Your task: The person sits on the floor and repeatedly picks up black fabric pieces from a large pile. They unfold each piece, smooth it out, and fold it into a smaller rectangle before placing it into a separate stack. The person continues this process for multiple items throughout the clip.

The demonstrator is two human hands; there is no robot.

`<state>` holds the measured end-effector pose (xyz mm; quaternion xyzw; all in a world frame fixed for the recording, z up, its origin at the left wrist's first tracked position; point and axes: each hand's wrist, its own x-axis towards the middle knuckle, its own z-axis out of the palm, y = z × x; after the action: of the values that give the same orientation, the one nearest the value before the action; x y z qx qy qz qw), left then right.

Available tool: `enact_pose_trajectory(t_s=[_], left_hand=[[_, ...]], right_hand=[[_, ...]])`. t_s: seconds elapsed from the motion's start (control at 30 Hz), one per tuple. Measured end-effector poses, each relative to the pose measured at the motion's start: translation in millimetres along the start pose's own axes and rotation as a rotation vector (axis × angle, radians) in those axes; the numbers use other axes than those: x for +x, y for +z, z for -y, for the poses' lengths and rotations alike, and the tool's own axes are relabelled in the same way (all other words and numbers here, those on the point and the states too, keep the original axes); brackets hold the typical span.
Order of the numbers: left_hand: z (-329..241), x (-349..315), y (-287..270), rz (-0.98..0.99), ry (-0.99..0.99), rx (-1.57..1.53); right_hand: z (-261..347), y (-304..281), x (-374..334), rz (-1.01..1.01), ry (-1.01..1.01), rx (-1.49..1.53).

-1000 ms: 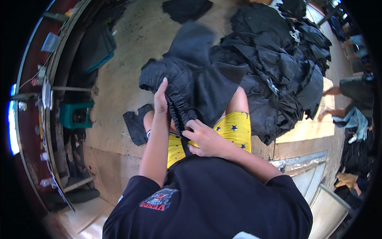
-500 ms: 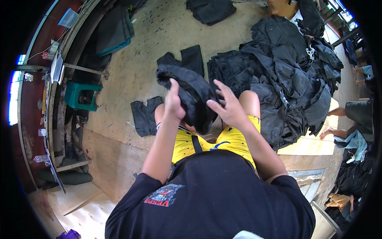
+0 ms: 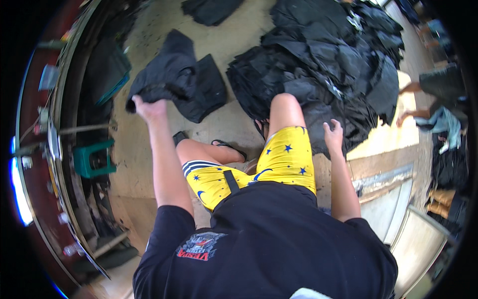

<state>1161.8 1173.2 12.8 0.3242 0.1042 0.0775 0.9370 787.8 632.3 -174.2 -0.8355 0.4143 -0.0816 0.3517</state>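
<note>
My left hand is stretched out to the far left, its fingers closed on the edge of a pair of black pants. That cloth is bunched and a little blurred. It overlaps more black pants lying on the floor. My right hand holds nothing; its fingers are apart, in front of the near edge of a large heap of black garments. Between my arms are my bent legs in yellow shorts.
Another black garment lies on the floor at the far end. A green plastic stool stands at the left by a cluttered wooden bench. Near the right rim show another person's bare feet and more piled cloth.
My left hand has carried the black pants from my lap out to the left, onto the floor pieces. My right hand has come off them and moved right. The view has shifted.
</note>
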Motion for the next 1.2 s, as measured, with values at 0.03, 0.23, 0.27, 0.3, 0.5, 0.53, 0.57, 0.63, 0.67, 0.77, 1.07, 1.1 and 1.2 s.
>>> enact_pose_trajectory(t_s=[0.03, 0.23, 0.27, 0.3, 0.5, 0.53, 0.57, 0.63, 0.67, 0.77, 1.07, 1.1, 1.2], left_hand=[[3, -1, -21, -0.041, -0.014, 0.042], [-10, -72, -183, -0.634, -0.323, 0.382], [-21, -88, -207, -0.585, -0.302, 0.412], [-31, -105, -229, -0.638, -0.273, 0.464], [-151, -207, -306, -0.837, -0.742, 1.319], [-170, -224, -308, -0.800, -0.841, 1.411], [-182, -238, -307, -0.893, -0.945, 1.545], [-195, -262, -298, -0.809, -1.063, 1.656], [-196, -270, -290, -0.841, -1.119, 1.759], [-184, -288, -260, -0.757, -1.006, 1.749], [-168, -300, -210, -0.734, -1.001, 1.728], [-170, -301, -210, -0.710, -0.997, 1.718], [-171, -300, -214, -0.698, -1.009, 1.729]], right_hand=[[-29, 9, -2, 0.022, 0.112, -0.014], [-140, 60, -34, 0.255, 0.903, 0.288], [-150, 66, -41, 0.255, 0.998, 0.270], [-158, 71, -45, 0.257, 1.031, 0.345], [-160, 100, -48, 0.280, 1.481, 0.854], [-155, 102, -45, 0.255, 1.635, 1.040], [-147, 107, -44, 0.207, 1.708, 1.081], [-133, 114, -32, 0.094, 1.830, 1.163], [-127, 120, -25, 0.050, 1.941, 1.265], [-112, 140, -5, -0.070, 1.877, 1.532], [-119, 181, -9, -0.447, 1.237, 1.723], [-122, 180, -11, -0.500, 1.248, 1.656], [-136, 168, -11, -0.476, 1.105, 1.830]])
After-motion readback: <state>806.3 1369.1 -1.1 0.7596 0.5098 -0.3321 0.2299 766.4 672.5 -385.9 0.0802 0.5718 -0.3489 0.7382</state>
